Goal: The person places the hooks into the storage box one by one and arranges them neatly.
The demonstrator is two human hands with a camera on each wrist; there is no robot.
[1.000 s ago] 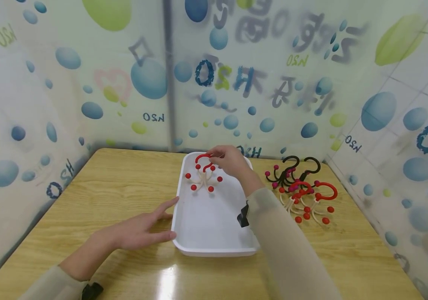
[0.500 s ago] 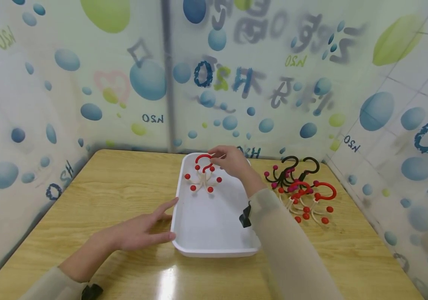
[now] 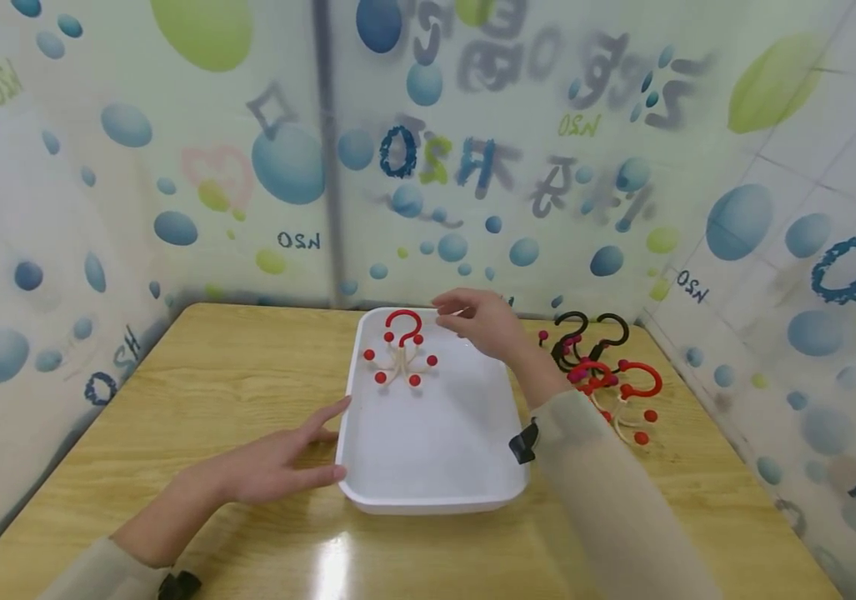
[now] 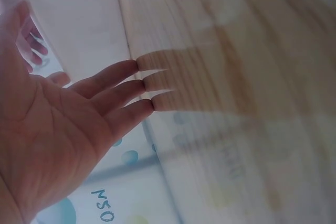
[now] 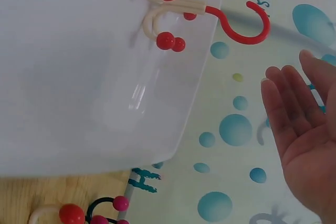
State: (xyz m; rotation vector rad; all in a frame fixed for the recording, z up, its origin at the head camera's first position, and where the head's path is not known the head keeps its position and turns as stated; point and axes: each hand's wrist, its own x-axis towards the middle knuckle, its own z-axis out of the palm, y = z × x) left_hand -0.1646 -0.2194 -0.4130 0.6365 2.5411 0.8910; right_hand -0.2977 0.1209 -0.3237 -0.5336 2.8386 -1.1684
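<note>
A white tray (image 3: 428, 467) sits mid-table. One red-hooked hanger with cream arms and red ball tips (image 3: 400, 354) lies in its far end, hook leaning on the back rim; the right wrist view shows this hanger (image 5: 181, 9) too. My right hand (image 3: 482, 321) hovers just right of the hook, fingers straight, holding nothing; in the right wrist view that hand (image 5: 304, 135) is empty. My left hand (image 3: 277, 462) lies flat on the table with its fingertips against the tray's left rim. The left wrist view shows this hand (image 4: 68, 124) open.
A heap of similar hangers, some black with magenta balls (image 3: 585, 337), some red (image 3: 623, 392), lies on the wooden table (image 3: 232, 383) right of the tray. Patterned curtain walls (image 3: 473, 167) close in the table on three sides.
My right hand has let go of the red hook and drawn back to the right. The hanger now stays in the tray by itself. The left hand has not moved.
</note>
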